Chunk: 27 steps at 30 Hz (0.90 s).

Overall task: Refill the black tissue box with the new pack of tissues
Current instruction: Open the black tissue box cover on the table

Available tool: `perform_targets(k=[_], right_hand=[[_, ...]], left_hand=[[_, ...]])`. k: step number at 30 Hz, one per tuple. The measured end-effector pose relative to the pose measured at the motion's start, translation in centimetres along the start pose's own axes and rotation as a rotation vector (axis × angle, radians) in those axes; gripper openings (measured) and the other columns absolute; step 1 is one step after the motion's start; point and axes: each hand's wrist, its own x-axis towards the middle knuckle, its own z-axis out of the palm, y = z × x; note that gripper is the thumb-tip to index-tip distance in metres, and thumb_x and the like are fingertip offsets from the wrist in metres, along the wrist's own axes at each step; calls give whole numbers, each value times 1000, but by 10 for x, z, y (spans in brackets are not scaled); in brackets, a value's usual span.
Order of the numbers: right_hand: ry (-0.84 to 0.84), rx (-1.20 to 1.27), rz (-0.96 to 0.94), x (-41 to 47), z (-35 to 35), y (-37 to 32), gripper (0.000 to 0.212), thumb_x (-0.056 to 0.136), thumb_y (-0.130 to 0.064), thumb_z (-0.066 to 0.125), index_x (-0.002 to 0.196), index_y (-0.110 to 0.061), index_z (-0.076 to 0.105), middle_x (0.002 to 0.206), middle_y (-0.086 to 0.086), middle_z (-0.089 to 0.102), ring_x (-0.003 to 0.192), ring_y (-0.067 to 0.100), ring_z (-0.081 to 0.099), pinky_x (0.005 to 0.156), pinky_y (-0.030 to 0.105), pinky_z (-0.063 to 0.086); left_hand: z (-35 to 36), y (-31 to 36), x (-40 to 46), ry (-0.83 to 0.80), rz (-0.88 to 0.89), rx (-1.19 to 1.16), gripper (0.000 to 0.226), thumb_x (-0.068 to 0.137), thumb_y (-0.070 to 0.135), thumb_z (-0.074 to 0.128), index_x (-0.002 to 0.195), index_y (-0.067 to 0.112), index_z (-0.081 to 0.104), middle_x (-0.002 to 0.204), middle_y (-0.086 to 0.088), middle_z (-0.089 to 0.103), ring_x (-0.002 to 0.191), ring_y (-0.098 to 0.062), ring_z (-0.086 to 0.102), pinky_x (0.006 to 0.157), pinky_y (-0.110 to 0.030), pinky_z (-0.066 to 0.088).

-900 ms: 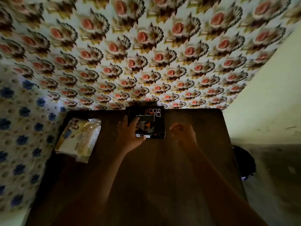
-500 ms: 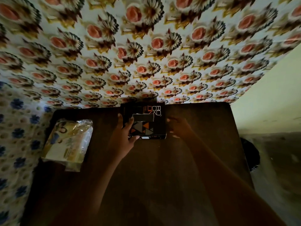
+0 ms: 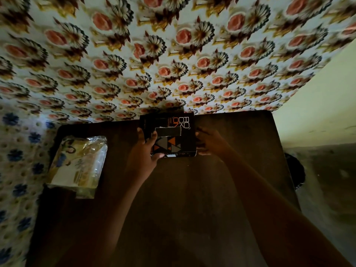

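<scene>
The black tissue box (image 3: 173, 124), printed with orange letters and grey and orange triangles, sits at the far middle of the dark wooden table (image 3: 192, 199). Its top slot shows grey. My left hand (image 3: 143, 157) grips the box's left side, fingers on top and thumb at the near edge. Against the box's right end, my right hand (image 3: 210, 141) closes its fingers around that side. The new tissue pack (image 3: 77, 164), in clear and yellow plastic wrap, lies on the table's left edge, apart from both hands.
A flower-patterned wall rises right behind the table's far edge. A blue-flowered cloth (image 3: 15, 160) hangs on the left. To the right is a pale wall, grey floor and a dark round object (image 3: 296, 170) beside the table.
My right hand has moved left from open table to the box's right end and closed on it. My left hand stays on the box. The view has shifted closer.
</scene>
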Motion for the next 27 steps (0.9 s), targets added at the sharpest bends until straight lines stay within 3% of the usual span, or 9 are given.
perform_targets(k=[5, 7, 9, 11, 14, 17, 21, 24, 27], right_hand=[[48, -193, -170, 1, 4, 2, 52, 106, -22, 43, 155, -32, 27, 123, 25, 61, 108, 47, 65, 91, 59, 57], [47, -279, -244, 1, 4, 8, 58, 106, -21, 40, 157, -37, 17, 98, 21, 63, 85, 38, 69, 77, 46, 62], [77, -378, -333, 0, 3, 10, 64, 106, -16, 39, 159, -37, 10, 80, 7, 55, 63, 19, 58, 58, 27, 53], [118, -430, -402, -2, 5, 10, 65, 106, -15, 40, 158, -40, 11, 80, 2, 51, 58, 13, 53, 50, 16, 47], [144, -436, -433, -4, 10, 13, 57, 106, -12, 39, 156, -37, 27, 79, 2, 56, 57, 19, 54, 47, 15, 49], [184, -397, -444, -5, 16, 17, 55, 105, -12, 39, 153, -39, 32, 96, 22, 67, 73, 42, 67, 62, 42, 62], [296, -358, -462, -4, 23, 28, 52, 106, -14, 40, 154, -33, 31, 79, 19, 64, 53, 22, 53, 46, 22, 48], [311, -336, -468, -5, 27, 35, 52, 108, -18, 39, 156, -31, 27, 64, 1, 51, 44, 2, 42, 41, 14, 39], [372, -292, -371, -7, 23, 39, 50, 107, -12, 36, 155, -27, 33, 83, -1, 61, 53, 1, 51, 45, 10, 44]], left_hand=[[1, 0, 5, 4, -2, 30, 81, 89, 34, 73, 156, 30, 28, 167, -21, 1, 136, -41, 50, 95, -41, 59], [3, -3, 5, 8, 4, 36, 80, 89, 32, 72, 156, 31, 28, 167, -21, 2, 135, -41, 51, 93, -41, 60], [5, -6, 5, 12, 12, 34, 79, 91, 31, 70, 156, 33, 26, 168, -20, 1, 132, -40, 54, 90, -39, 61], [6, -7, 4, 17, 16, 28, 77, 94, 29, 67, 157, 35, 23, 168, -19, 0, 127, -38, 59, 85, -38, 63], [7, -8, 4, 21, 20, 17, 76, 94, 27, 66, 157, 34, 23, 168, -19, 1, 126, -38, 60, 85, -40, 63], [6, -6, 2, 16, 7, 18, 76, 95, 28, 65, 157, 36, 21, 168, -18, -1, 127, -37, 59, 85, -39, 63], [4, -3, 2, 12, -12, 19, 76, 95, 27, 65, 157, 34, 22, 168, -17, -2, 133, -36, 54, 92, -38, 60], [7, -5, 3, 26, -4, 22, 76, 95, 26, 65, 158, 34, 22, 168, -16, -2, 133, -37, 54, 93, -40, 60], [9, -9, 3, 19, 2, 20, 75, 96, 26, 63, 157, 35, 20, 168, -15, -4, 134, -38, 53, 90, -41, 61]])
